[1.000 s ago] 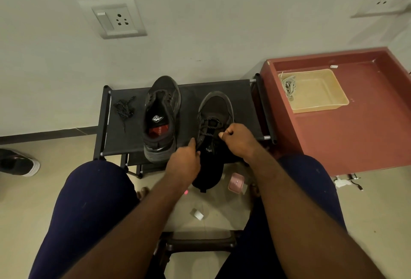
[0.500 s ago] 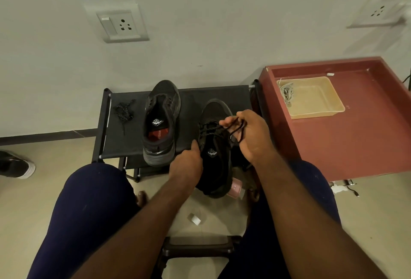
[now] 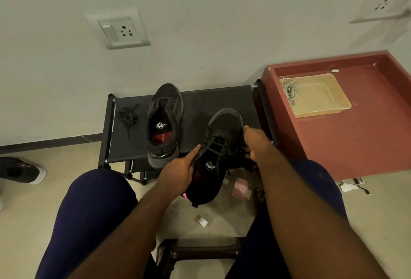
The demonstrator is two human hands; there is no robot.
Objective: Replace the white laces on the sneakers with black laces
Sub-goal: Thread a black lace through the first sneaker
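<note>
The left grip (image 3: 178,174) is closed round the near left edge of the held sneaker (image 3: 224,127), forefinger stretched along the eyelets. The right grip (image 3: 255,143) curls against the shoe's right flank. Its fingertips are hidden behind the hand, so whether lace ends also lie in them cannot be told. Between the 2 grips a black lace (image 3: 216,145) crosses the eyelets, and its ends vanish in dark shadow. The sneaker's heel hangs toward 6 o'clock, off the shoe rack (image 3: 211,98), with its toe over the rack.

At 12 o'clock from the left grip the second sneaker (image 3: 164,123) stands on the rack. Toward 11 a loose black lace (image 3: 127,115) lies bunched. At 3 o'clock from the right grip is a red tabletop (image 3: 367,134). It carries a beige tray (image 3: 322,109) with the white laces (image 3: 290,91) in the tray's far left corner.

A pale wall (image 3: 222,22) with 2 sockets (image 3: 121,29) rises behind. A pink object (image 3: 239,188), hard to identify, lies on the floor (image 3: 22,212) at 6 o'clock.
</note>
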